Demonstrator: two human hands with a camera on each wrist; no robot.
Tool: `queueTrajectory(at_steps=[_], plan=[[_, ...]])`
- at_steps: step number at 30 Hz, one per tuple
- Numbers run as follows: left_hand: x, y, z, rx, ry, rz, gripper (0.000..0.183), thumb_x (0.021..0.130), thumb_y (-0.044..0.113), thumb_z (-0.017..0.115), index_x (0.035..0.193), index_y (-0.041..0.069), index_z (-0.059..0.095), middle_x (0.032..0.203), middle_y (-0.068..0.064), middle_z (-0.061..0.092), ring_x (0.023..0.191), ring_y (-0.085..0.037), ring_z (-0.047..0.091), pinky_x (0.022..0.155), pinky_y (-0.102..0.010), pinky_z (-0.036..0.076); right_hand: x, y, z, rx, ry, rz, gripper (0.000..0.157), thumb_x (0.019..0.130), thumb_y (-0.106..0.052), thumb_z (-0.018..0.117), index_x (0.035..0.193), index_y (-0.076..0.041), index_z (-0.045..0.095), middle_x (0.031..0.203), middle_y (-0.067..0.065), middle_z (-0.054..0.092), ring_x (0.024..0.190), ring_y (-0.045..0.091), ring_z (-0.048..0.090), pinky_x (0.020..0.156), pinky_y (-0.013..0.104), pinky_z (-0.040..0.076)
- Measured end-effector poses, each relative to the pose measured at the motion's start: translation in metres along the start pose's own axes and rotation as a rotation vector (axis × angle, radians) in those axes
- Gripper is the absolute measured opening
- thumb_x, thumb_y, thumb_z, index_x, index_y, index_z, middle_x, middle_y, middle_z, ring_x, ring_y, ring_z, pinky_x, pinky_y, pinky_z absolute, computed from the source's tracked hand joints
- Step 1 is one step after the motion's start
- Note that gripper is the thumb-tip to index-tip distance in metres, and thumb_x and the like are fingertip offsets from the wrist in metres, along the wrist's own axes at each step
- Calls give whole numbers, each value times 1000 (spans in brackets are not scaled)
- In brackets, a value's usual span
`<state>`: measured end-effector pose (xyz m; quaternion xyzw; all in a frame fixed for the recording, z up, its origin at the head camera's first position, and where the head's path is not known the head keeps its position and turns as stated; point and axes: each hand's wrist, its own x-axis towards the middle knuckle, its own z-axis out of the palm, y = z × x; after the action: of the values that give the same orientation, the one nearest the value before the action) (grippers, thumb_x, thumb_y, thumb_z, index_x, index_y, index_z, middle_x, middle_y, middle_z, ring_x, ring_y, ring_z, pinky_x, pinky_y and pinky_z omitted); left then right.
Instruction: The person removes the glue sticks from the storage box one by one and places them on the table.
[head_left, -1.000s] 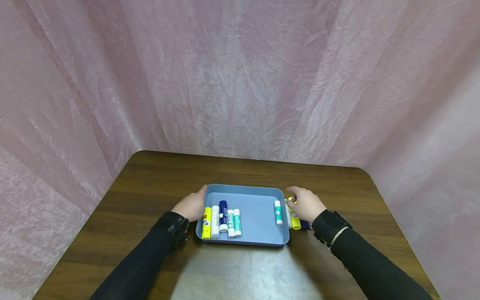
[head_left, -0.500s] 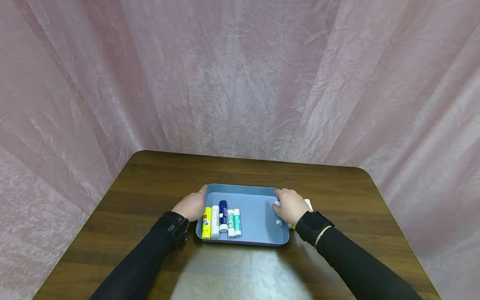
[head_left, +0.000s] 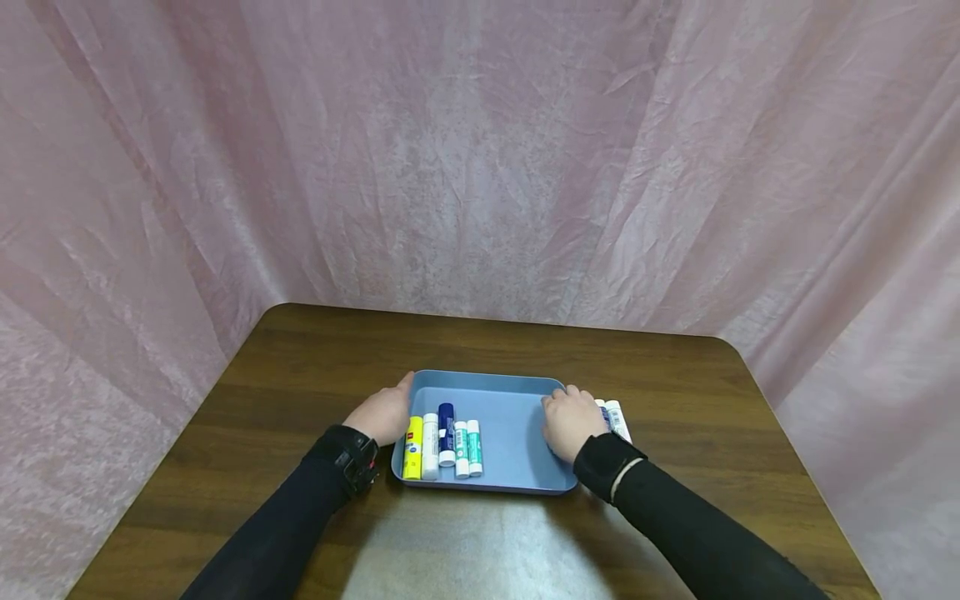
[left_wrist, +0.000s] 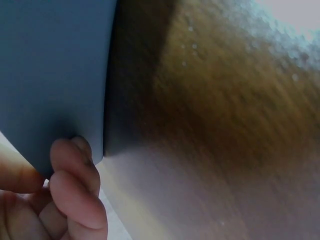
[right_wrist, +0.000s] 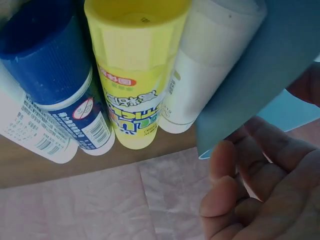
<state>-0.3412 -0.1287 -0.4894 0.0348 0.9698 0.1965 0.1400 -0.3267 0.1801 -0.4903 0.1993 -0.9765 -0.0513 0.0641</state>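
Note:
A shallow blue tray [head_left: 510, 458] lies on the table. In its left part is a row of several glue sticks: a yellow one [head_left: 413, 448], a white one [head_left: 430, 447], a navy one [head_left: 446, 437] and shorter teal-and-white ones [head_left: 475, 447]. My left hand [head_left: 381, 414] grips the tray's left edge, its fingers [left_wrist: 75, 165] curled against the outer wall. Over the tray's right end, my right hand [head_left: 572, 423] covers the spot where a teal-and-white glue stick lay. Its fingers [right_wrist: 225, 170] are at the tray's edge; I cannot tell whether they hold that stick.
Outside the tray's right wall, more glue sticks stand side by side in the right wrist view: white [right_wrist: 200, 75], yellow [right_wrist: 132, 85], blue-capped [right_wrist: 65, 80] and white with print [right_wrist: 42, 130]. The wooden table [head_left: 487, 333] ends at a pink curtain [head_left: 480, 167].
My right hand has moved left from beside the tray to over its right end, hiding the teal-and-white glue stick there and uncovering white ones at the right. The left hand keeps still.

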Motion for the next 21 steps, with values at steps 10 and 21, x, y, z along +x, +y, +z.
queueTrajectory(at_steps=[10,21], plan=[[0,-1,0,5,5,3,63,104,11,46,162,4,21,140,-19,63,108,-24,65,106,-51,51,-1,-5,1,-26,73,-10,19,84,-22,76,92,-5,73,87,12,73,87,30,63,77,43,49],[1,-2,3,-15,4,-2,63,105,11,45,162,5,20,141,-19,62,113,-25,65,109,-53,48,1,-9,6,54,-29,4,28,84,-24,78,106,-6,75,94,10,78,88,29,65,78,43,50]])
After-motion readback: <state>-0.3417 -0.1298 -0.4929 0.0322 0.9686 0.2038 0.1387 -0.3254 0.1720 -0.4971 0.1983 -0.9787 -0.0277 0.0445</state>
